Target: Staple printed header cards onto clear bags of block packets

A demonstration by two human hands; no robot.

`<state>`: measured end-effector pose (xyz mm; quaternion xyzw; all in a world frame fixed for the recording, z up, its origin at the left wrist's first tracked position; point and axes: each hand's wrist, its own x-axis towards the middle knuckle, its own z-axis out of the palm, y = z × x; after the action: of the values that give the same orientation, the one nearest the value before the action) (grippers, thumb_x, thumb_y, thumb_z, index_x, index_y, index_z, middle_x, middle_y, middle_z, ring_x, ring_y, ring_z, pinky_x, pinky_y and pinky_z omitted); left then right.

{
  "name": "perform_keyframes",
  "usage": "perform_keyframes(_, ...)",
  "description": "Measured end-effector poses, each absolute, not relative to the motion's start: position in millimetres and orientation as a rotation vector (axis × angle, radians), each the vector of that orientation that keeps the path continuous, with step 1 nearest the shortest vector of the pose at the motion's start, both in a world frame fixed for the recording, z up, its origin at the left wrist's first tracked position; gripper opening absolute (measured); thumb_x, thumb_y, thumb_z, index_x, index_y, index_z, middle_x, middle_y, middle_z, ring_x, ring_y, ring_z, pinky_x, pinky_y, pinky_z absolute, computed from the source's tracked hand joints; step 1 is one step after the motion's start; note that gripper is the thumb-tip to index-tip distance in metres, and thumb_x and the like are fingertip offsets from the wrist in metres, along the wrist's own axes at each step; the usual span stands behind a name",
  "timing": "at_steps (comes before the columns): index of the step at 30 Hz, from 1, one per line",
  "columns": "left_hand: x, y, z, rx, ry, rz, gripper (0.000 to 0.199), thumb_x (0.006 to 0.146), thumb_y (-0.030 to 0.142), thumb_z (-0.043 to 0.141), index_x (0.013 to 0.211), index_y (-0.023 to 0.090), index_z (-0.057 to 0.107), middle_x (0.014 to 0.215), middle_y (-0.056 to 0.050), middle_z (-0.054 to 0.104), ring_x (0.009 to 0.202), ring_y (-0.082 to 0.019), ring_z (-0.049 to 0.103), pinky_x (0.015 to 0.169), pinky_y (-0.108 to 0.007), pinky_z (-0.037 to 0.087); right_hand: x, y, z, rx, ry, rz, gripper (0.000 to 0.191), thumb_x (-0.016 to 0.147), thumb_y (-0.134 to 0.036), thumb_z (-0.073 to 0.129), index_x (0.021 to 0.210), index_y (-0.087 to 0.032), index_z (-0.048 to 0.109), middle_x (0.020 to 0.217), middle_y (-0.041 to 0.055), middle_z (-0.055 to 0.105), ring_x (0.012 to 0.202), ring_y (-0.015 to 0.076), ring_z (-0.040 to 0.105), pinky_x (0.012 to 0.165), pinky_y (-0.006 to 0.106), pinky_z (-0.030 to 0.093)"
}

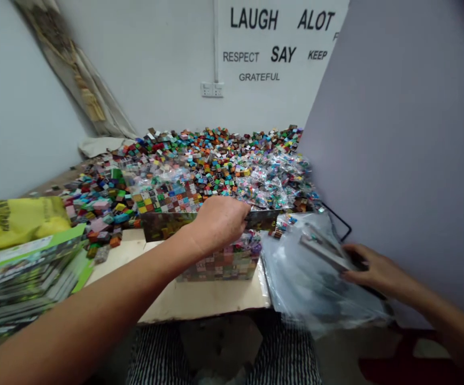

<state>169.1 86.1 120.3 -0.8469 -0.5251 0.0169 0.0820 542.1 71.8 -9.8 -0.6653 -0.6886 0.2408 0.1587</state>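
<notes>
A printed box (pixel 216 266) with a blocky pattern stands on the pale board in the middle, its dark flap (pixel 165 225) spread out to the sides at the top. My left hand (pixel 224 222) is closed at the flap's upper edge, over the box; its fingertips are hidden from view. On the right, my right hand (pixel 362 266) grips a grey, flat, long object (pixel 325 251), blurred by motion, above a stack of clear plastic bags (pixel 296 283).
Behind the box lies a large heap of small coloured blocks (pixel 216 144), with clear packets (pixel 276 176) among them. At the left are green booklets (pixel 27 278) and a yellow bag (pixel 19 219). A grey panel (pixel 396 133) rises at the right.
</notes>
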Motion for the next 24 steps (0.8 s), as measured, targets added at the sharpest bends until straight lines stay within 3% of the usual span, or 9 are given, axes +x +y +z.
perform_keyframes(4, 169, 85, 120, -2.555, -1.581, 0.028, 0.022, 0.086, 0.025, 0.05, 0.093, 0.02, 0.07, 0.081, -0.01, 0.071, 0.073, -0.023, 0.063, 0.061, -0.031, 0.039, 539, 68, 17, -1.454, -1.18, 0.869, 0.042, 0.056, -0.049, 0.075, 0.093, -0.03, 0.065, 0.099, 0.0077, 0.069, 0.093, 0.034, 0.065, 0.078, 0.045, 0.055)
perform_keyframes(7, 169, 86, 120, -2.546, -1.594, 0.028, 0.024, 0.086, 0.025, 0.049, 0.095, 0.019, 0.07, 0.082, -0.011, 0.072, 0.073, -0.024, 0.063, 0.06, -0.031, 0.039, 501, 69, 53, -1.028, -0.943, 0.954, 0.042, 0.063, -0.045, 0.075, 0.102, -0.033, 0.068, 0.101, 0.0038, 0.068, 0.092, 0.0278, 0.065, 0.078, 0.041, 0.057)
perform_keyframes(10, 170, 86, 120, -2.543, -1.604, 0.03, 0.023, 0.085, 0.025, 0.05, 0.095, 0.019, 0.071, 0.082, -0.011, 0.072, 0.072, -0.023, 0.063, 0.06, -0.03, 0.039, 450, 77, 90, -0.716, -0.988, 0.931, 0.044, 0.069, -0.053, 0.076, 0.107, -0.03, 0.069, 0.096, 0.0027, 0.066, 0.092, 0.023, 0.064, 0.086, 0.039, 0.056)
perform_keyframes(14, 170, 85, 119, -2.56, -1.609, 0.01, 0.021, 0.084, 0.024, 0.052, 0.091, 0.019, 0.071, 0.08, -0.011, 0.072, 0.072, -0.024, 0.064, 0.06, -0.031, 0.039, 396, 93, 118, -0.472, -1.202, 0.996, 0.055, 0.063, -0.051, 0.083, 0.11, -0.029, 0.066, 0.095, 0.0001, 0.064, 0.09, 0.0198, 0.064, 0.088, 0.037, 0.056)
perform_keyframes(18, 169, 83, 119, -2.578, -1.627, -0.034, 0.021, 0.084, 0.023, 0.053, 0.092, 0.019, 0.072, 0.083, -0.011, 0.073, 0.074, -0.024, 0.065, 0.061, -0.031, 0.042, 365, 108, 120, -0.485, -1.407, 1.127, 0.061, 0.063, -0.046, 0.084, 0.117, -0.03, 0.06, 0.094, 0.0017, 0.064, 0.088, 0.0218, 0.065, 0.079, 0.04, 0.058)
perform_keyframes(24, 170, 83, 117, -2.586, -1.624, -0.073, 0.022, 0.085, 0.022, 0.052, 0.091, 0.02, 0.073, 0.082, -0.012, 0.073, 0.077, -0.027, 0.067, 0.061, -0.033, 0.043, 354, 113, 110, -0.562, -1.487, 1.184, 0.069, 0.062, -0.046, 0.084, 0.122, -0.03, 0.054, 0.097, 0.003, 0.065, 0.092, 0.0242, 0.065, 0.085, 0.043, 0.056)
